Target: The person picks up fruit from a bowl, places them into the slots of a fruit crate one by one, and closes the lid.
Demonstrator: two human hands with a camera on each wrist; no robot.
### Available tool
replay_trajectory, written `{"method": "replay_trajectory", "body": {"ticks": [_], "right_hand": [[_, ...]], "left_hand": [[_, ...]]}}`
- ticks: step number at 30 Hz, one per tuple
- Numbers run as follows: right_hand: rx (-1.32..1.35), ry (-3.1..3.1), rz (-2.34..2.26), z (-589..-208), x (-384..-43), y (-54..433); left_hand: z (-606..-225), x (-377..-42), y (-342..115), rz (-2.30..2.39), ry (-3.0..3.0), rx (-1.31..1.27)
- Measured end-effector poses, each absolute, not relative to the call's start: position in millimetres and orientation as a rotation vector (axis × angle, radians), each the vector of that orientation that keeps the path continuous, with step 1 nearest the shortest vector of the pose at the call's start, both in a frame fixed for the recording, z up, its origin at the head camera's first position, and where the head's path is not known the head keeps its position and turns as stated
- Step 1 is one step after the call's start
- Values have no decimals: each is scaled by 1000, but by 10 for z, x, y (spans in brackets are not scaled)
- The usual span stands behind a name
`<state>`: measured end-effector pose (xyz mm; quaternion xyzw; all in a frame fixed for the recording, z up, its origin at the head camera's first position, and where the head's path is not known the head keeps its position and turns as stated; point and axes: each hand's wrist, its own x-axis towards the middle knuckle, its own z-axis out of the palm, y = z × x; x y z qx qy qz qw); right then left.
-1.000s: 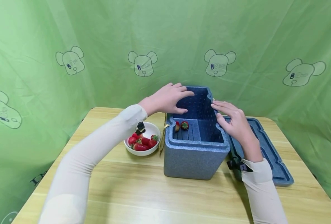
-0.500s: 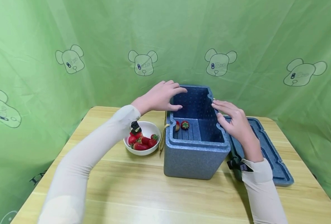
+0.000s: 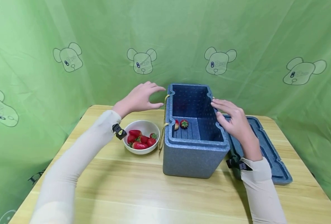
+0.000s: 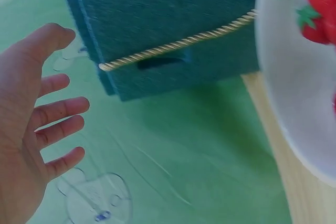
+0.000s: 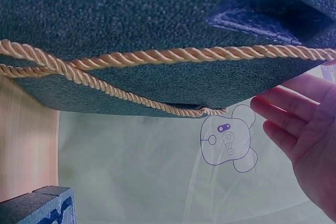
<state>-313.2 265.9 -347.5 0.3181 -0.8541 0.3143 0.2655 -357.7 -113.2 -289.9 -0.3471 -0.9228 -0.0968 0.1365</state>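
My left hand (image 3: 138, 98) hangs in the air just left of the foam box (image 3: 191, 160), behind the white bowl, fingers spread and holding nothing. In the left wrist view that hand (image 4: 31, 114) is apart from the box side and its gold rope (image 4: 184, 43). My right hand (image 3: 233, 118) rests on the box's right rim with its fingers nearly straight. The open-topped blue-grey box has two strawberries (image 3: 184, 123) on its floor, one partly hidden by the wall. The white bowl (image 3: 141, 152) beside it holds several more strawberries (image 3: 139, 145).
The box's lid (image 3: 271, 155) lies on the table to the right, partly under my right forearm. Gold rope (image 3: 162, 138) hangs along the box's left side. A green printed curtain (image 3: 179, 40) stands behind the wooden table (image 3: 126, 193).
My left hand has moved left, from above the box opening to outside its left wall. The right hand stays on the rim, and the strawberries lie where they were.
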Motion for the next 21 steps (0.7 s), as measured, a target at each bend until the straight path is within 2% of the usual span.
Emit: {"method": "replay_trajectory", "body": {"ticks": [9, 21], "right_hand": [[860, -2306, 844, -3479, -3133, 2660], [860, -2306, 841, -3478, -3133, 2660]], "left_hand": [[-3260, -3510, -1371, -205, -2728, -1065], [-3570, -3372, -1431, -152, -2827, -1241]]}}
